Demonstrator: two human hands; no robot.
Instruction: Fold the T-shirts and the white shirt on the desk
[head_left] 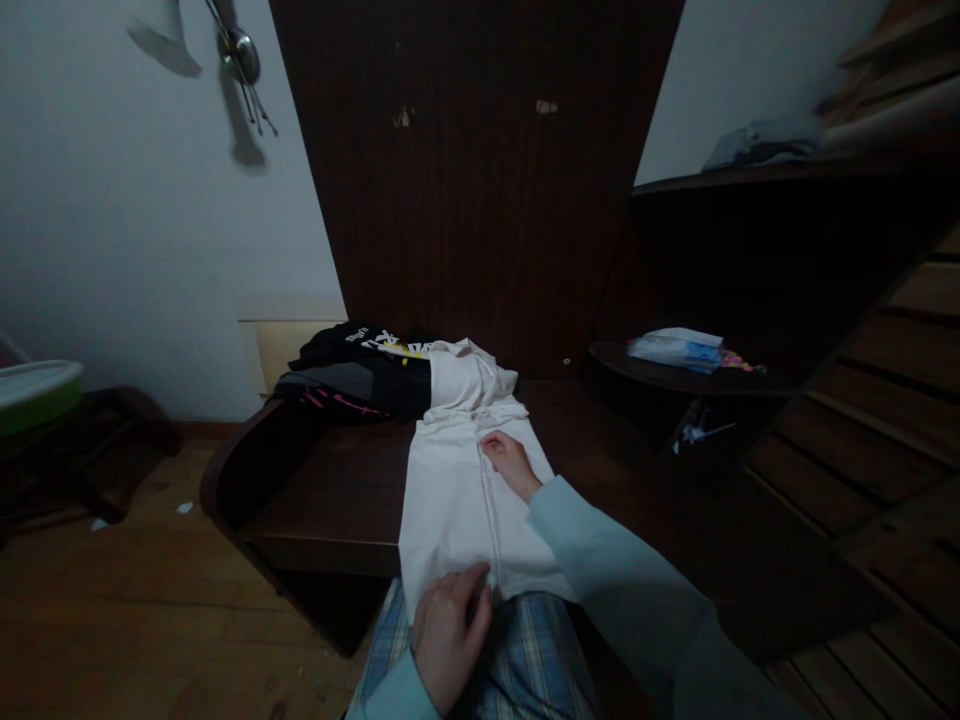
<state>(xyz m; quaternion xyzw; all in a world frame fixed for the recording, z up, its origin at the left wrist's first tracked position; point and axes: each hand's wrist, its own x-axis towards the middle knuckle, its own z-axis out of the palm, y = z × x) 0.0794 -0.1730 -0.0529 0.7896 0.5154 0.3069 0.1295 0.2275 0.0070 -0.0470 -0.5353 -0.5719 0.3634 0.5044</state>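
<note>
A white garment (450, 490) lies lengthwise over the dark wooden surface and down onto my lap, with a seam or front edge running down its middle. My left hand (451, 630) is at its near end, thumb and fingers closed on the cloth by the lower end of that seam. Farther up, my right hand (510, 462) has its fingers drawn together on the cloth beside the seam; the exact grip of the fingertips is hard to make out. The garment's far part is bunched and rests against dark folded clothes (352, 375) with printed lettering.
A curved side panel (225, 480) bounds the dark wooden surface (330, 490) on the left. At right, a corner shelf (630, 370) holds a plastic packet (675, 348). Blue plaid cloth (536, 640) covers my lap. A green-sided basin (45, 400) stands at far left.
</note>
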